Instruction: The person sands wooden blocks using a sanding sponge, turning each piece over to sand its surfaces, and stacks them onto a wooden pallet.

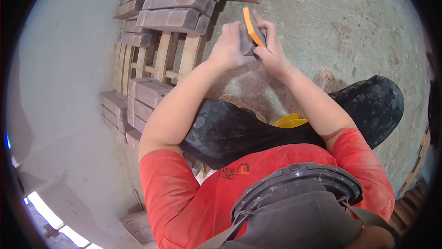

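Observation:
My left hand (pixel 228 48) is wrapped round the left side of a dark grey block (pixel 247 44), held up in front of me over the floor. On the block's right side, my right hand (pixel 273 51) grips a flat pad with an orange edge (pixel 252 28) and a dark face. The pad is tilted and lies close against the block; its contact face is hidden. Pale dust covers the fingers of my left hand.
Stacked grey-brown blocks (pixel 170 18) stand on a wooden pallet (pixel 163 58) at the left, with more blocks (pixel 145 97) nearer me. A yellow container (pixel 290 120) sits between my legs on the concrete floor (pixel 368 32). A pale wall (pixel 69 64) runs along the left.

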Demonstrator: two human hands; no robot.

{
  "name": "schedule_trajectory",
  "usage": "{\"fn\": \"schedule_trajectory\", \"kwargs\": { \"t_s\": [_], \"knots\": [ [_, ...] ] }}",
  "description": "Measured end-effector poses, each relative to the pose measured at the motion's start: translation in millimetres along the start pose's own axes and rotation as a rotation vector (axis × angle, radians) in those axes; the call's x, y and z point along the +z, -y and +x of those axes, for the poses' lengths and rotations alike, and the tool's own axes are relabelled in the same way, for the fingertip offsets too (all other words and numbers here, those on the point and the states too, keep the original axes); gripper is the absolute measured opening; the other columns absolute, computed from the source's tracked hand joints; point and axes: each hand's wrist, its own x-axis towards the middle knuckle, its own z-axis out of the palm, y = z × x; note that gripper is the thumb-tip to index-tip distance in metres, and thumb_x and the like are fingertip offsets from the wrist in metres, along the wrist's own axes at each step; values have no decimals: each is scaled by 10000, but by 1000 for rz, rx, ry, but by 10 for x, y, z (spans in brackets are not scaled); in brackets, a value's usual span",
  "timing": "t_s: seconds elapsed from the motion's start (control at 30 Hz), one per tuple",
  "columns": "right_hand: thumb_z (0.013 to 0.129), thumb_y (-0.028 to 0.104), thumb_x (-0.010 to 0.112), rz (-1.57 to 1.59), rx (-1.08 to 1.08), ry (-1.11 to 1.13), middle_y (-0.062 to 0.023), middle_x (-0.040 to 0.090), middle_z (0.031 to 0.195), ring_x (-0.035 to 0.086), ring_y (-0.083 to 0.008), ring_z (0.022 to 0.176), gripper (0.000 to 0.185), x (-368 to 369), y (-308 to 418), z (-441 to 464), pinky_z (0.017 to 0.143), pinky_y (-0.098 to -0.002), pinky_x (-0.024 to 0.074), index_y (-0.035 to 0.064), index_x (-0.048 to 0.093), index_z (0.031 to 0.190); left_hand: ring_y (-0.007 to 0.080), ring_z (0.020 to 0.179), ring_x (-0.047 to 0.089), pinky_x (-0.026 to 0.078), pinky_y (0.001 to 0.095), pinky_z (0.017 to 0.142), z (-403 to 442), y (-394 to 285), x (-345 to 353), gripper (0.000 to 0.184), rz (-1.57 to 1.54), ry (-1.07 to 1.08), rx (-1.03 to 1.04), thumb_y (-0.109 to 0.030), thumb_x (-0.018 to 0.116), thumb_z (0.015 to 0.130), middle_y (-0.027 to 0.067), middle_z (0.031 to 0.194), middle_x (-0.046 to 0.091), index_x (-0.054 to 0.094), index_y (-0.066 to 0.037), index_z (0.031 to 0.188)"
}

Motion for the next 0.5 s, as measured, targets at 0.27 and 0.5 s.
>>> {"fn": "schedule_trajectory", "kwargs": {
  "t_s": [0.27,0.5],
  "knots": [
    [853,108,612,-418,-213,236,-206,402,1469,316,-383,1403,581,53,131,-32,1157,-432,247,55,441,1406,447,1030,542,483,476,900,109,156,111,665,-6,-228,-242,-251,737,699,238,1180,472,382,-26,1214],
    [817,70,641,-703,-282,188,-121,452,1458,374,-396,1354,538,60,301,0,1106,-460,331,103,530,1342,434,1050,557,487,475,898,22,103,39,724,-50,-97,-142,-328,754,690,239,1177,473,392,-48,1250]
  ]
}}
